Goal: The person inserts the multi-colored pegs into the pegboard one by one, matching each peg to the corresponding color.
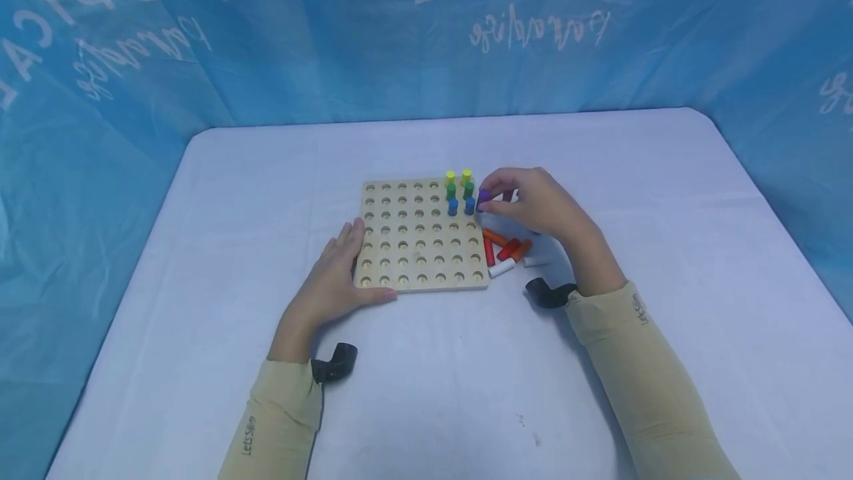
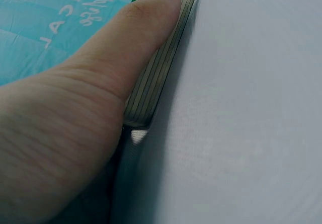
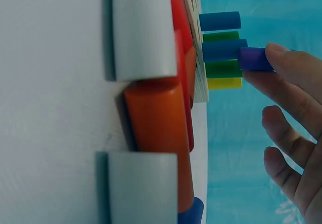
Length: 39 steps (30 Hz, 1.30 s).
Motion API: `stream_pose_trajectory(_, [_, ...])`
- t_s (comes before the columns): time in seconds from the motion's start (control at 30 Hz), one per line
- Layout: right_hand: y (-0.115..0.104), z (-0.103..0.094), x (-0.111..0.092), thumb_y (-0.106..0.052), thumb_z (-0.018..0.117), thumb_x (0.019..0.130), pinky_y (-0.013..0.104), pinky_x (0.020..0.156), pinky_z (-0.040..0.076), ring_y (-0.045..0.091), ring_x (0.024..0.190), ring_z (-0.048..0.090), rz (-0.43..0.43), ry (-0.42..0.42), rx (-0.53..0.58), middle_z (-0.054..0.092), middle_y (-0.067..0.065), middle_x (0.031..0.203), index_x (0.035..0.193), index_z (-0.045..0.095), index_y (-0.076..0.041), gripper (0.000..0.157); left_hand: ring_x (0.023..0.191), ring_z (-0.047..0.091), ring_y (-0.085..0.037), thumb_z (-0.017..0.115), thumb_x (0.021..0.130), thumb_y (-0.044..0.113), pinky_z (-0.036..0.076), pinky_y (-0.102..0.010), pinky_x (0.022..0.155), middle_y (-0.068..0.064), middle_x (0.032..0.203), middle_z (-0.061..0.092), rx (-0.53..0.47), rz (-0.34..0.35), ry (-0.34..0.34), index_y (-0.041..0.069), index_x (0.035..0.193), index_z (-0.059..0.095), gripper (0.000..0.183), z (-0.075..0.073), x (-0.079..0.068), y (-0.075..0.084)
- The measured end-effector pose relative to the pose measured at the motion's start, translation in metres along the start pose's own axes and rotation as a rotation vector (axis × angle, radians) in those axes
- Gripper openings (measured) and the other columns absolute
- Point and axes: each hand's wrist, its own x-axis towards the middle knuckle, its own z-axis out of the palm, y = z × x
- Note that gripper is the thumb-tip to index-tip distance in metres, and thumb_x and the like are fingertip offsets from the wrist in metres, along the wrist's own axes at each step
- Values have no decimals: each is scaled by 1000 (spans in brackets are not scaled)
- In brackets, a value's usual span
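A square wooden pegboard (image 1: 403, 252) with rows of round holes lies on the table. Two yellow, two green and two blue pegs (image 1: 453, 207) stand upright at its far right. My left hand (image 1: 333, 280) rests at the near left corner, fingers along the left side. Its thumb (image 2: 136, 38) lies straight against the front edge. Thumb and forefinger of my right hand (image 1: 536, 202) pinch a purple peg (image 3: 254, 59) just past the board's right edge, beside the blue ones. In the right wrist view its other fingers are loosely bent.
Loose pegs lie right of the board: red (image 1: 509, 249), orange (image 1: 523, 250) and white (image 1: 502, 268), some touching each other. A blue peg (image 3: 191, 211) lies behind them in the right wrist view. Blue printed cloth (image 1: 373, 35) hangs around the white table (image 1: 426, 391).
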Motion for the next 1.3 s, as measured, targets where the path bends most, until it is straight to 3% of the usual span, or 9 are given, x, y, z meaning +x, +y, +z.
stream_pose_trajectory(0.23, [-3,5,1,-24,78,87,39,88,51,19,98,60,30,-62,-6,73,-4,101,103,71,-22,18,157,-1,-21,81,64,68,4,-47,129,0,169,1,4,10,0,21,161,-1,135,-1,1,0])
stream_pose_trajectory(0.53, [-2,11,4,-24,80,85,35,82,48,17,92,61,7,-85,5,74,-5,95,96,70,-21,15,157,-2,-23,82,66,65,4,-49,128,-1,169,0,-11,13,-5,20,161,-1,134,-3,1,1])
stream_pose_trajectory(0.83, [-3,11,5,-24,80,85,35,82,48,18,94,61,32,-117,18,74,-5,98,96,70,-21,16,157,-2,-20,82,66,65,2,-45,129,-1,169,1,-3,24,-10,18,161,0,134,-3,2,0])
stream_pose_trajectory(1.07, [-3,12,5,-24,80,85,35,83,48,17,93,62,5,-126,25,74,-6,98,96,70,-22,15,157,-2,-20,84,65,64,2,-45,129,-2,169,1,-9,21,-8,16,161,1,135,-3,1,0])
stream_pose_trajectory(1.3, [-3,14,4,-25,79,86,33,75,52,17,89,62,24,-138,15,74,-6,100,97,70,-23,15,157,0,-25,84,64,64,4,-48,128,-4,169,2,2,5,-4,17,161,0,137,-1,1,-1])
